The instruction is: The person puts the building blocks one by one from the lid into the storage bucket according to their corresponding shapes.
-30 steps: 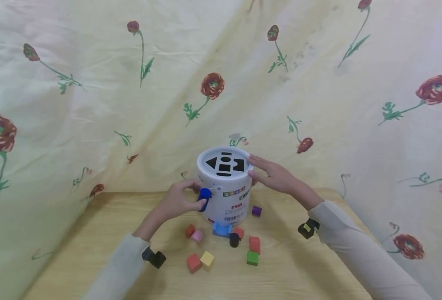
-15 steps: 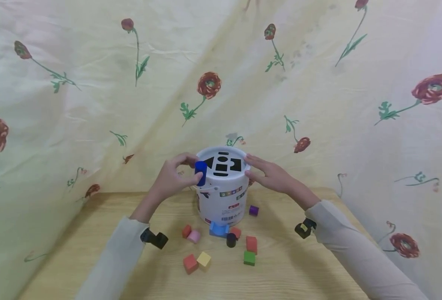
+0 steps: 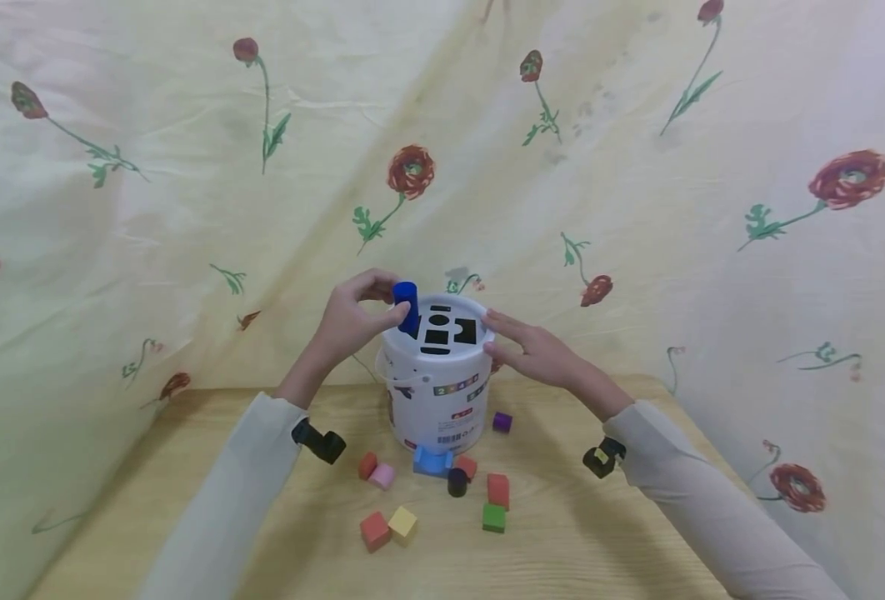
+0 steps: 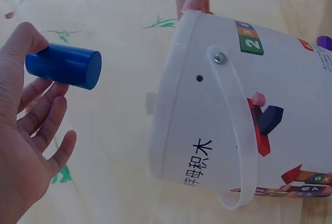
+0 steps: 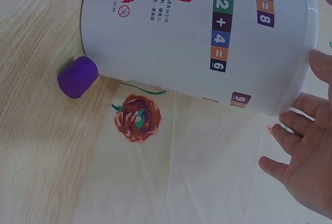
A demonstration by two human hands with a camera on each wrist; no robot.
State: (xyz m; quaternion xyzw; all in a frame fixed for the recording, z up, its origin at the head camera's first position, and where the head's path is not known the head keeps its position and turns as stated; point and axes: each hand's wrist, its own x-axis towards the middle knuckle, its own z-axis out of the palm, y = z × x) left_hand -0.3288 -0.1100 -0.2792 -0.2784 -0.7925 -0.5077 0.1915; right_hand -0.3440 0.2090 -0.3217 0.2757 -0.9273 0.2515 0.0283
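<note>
A white bucket stands upright at the table's back edge, its lid cut with black shaped holes. Between thumb and fingers, my left hand pinches a blue cylinder block over the left part of the lid, overlapping the triangular hole in the head view. In the left wrist view the blue cylinder appears apart from the bucket, beyond its top. My right hand rests its fingers, nearly straight, on the lid's right rim. The right wrist view shows this right hand against the bucket's top edge.
Several blocks lie before the bucket: a light blue notched block, a black cylinder, a green block, a yellow cube, a pink block and red ones. A purple cylinder lies at its right. Behind hangs a flowered cloth.
My left hand has raised the blue cylinder from beside the bucket's left side to above the lid. The bucket's handle shows lower on the left. My right hand stays at the rim.
</note>
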